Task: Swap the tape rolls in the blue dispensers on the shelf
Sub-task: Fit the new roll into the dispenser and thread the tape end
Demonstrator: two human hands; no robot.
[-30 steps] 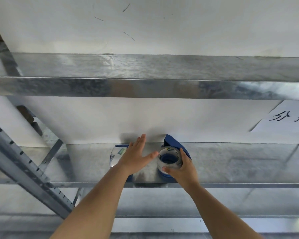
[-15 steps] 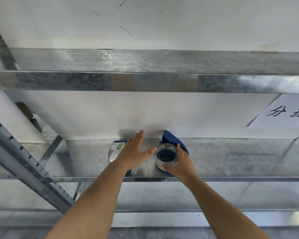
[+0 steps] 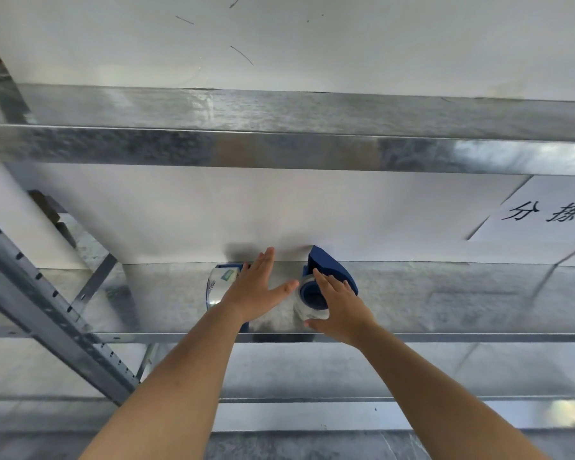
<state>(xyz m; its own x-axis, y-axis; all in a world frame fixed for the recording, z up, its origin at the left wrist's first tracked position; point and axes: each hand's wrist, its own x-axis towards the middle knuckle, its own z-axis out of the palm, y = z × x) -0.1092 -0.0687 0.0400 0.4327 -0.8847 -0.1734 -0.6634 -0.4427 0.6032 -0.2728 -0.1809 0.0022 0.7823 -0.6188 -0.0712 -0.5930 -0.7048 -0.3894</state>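
Two blue tape dispensers stand on the metal shelf (image 3: pixel 445 300). The right dispenser (image 3: pixel 329 265) carries a clear tape roll (image 3: pixel 304 302) on its blue hub. My right hand (image 3: pixel 339 307) lies over that roll, fingers across its right side and thumb under it. The left dispenser (image 3: pixel 221 282) holds a clear roll with a green label and is mostly hidden behind my left hand (image 3: pixel 256 287). That hand is flat, with fingers spread and thumb pointing toward the right roll, holding nothing.
A higher metal shelf (image 3: pixel 279 147) runs across above. A slanted perforated upright (image 3: pixel 47 310) crosses at the left. A white paper sign (image 3: pixel 545 210) with black characters hangs on the wall at the right. Another shelf edge (image 3: pixel 312 400) lies below.
My right hand has slid up over the right roll, its fingers now covering more of it. My left hand stays spread in front of the left dispenser.
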